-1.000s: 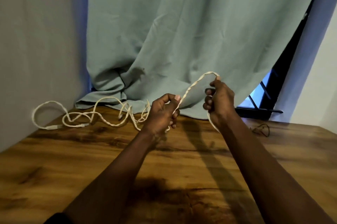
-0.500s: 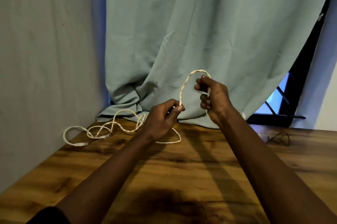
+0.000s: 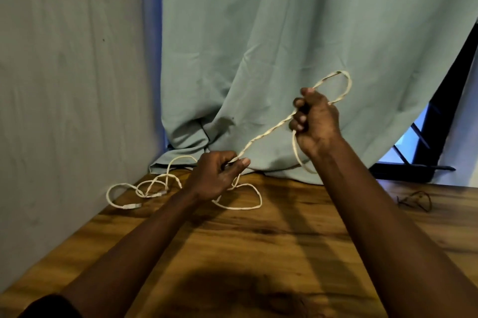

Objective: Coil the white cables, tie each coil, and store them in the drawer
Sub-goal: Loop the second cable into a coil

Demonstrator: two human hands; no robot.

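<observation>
Above the wooden table (image 3: 258,253), by a green curtain (image 3: 284,33), I hold a white cable (image 3: 266,134) taut between both hands. My right hand (image 3: 316,121), raised near the curtain, has its fingers curled round the gathered loops, one arching above the fist and one hanging below the wrist. My left hand (image 3: 217,178), lower and nearer the table, pinches the strand between thumb and fingers, I judge to feed the next turn evenly. Slack trails in loose curls on the table behind and beside my left hand, toward the wall (image 3: 64,85). No drawer shows.
</observation>
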